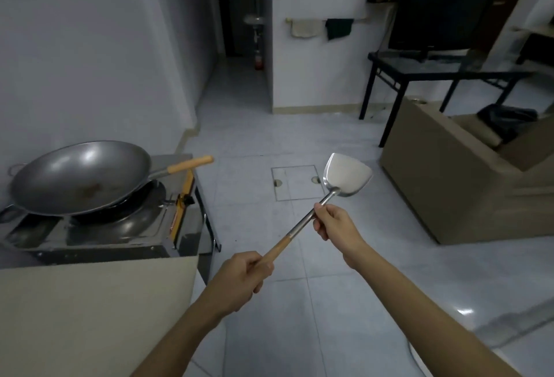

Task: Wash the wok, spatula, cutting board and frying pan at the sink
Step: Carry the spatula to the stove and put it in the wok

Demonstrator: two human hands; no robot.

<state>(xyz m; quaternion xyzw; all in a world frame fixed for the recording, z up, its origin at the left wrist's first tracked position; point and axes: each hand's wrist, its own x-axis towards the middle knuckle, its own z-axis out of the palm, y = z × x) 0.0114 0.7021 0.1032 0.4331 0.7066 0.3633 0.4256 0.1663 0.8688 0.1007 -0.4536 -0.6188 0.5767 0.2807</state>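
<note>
Left of both hands, and farther from the person, a wok (81, 177) sits on a gas stove (120, 226), tilted slightly, its wooden-sleeved handle (190, 164) jutting toward the open floor. Brownish residue shows near the bottom of the bowl. Judged heavy, rigid and wide; best taken at the wooden grip, with the small metal loop (15, 167) on the far rim as a second hold, since one hand alone may let it tip. A beige bench (90, 310) lies nearest the person, below the stove and left of the left forearm.

The left hand (244, 276) is curled firmly round the wooden end of the spatula (299, 231). Wood there offers a dry, sure grip. The shaft runs up and to the right across bare tiled floor.

The right hand (332, 222) pinches the metal shaft just below the blade, fingers curled about it. The blade (347, 176) stands above this hand, flat face toward the camera, looking clean and shiny. Judged light and stiff throughout; the steel part will turn slippery once wet or soapy, and the blade edge is thin, so holds should stay on handle and shaft.

No sink, cutting board or frying pan is in view. Both items seen remain away from any water, so washing has not begun. Beyond and right of the right hand stand a dark table (434, 68) and a tan sofa (449, 181).
</note>
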